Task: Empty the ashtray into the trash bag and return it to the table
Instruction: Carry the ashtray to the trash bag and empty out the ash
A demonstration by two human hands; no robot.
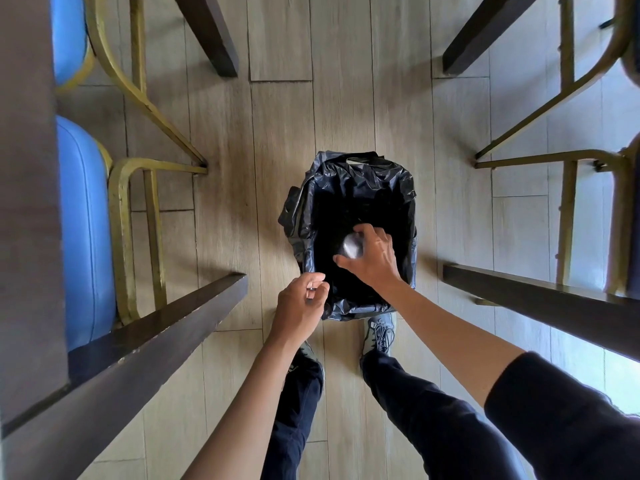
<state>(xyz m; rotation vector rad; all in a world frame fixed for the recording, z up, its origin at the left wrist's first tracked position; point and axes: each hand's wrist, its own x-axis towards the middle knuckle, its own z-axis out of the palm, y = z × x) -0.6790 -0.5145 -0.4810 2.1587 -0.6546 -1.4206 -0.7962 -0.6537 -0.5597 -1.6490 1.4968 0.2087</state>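
A black trash bag point(363, 181) stands open on the wooden floor in the middle of the head view. My right hand point(375, 258) reaches over the bag's mouth and grips a small silvery ashtray point(351, 244), which is turned over above the dark inside. My left hand point(301, 303) pinches the bag's near left rim between fingers and thumb. The bag's contents are hidden in shadow.
A dark wooden table point(27, 202) runs along the left, with two blue-seated, gold-framed chairs point(83, 220) beside it. Another dark table edge point(540, 299) and a gold chair frame point(571, 168) stand on the right. My feet point(379, 334) are just behind the bag.
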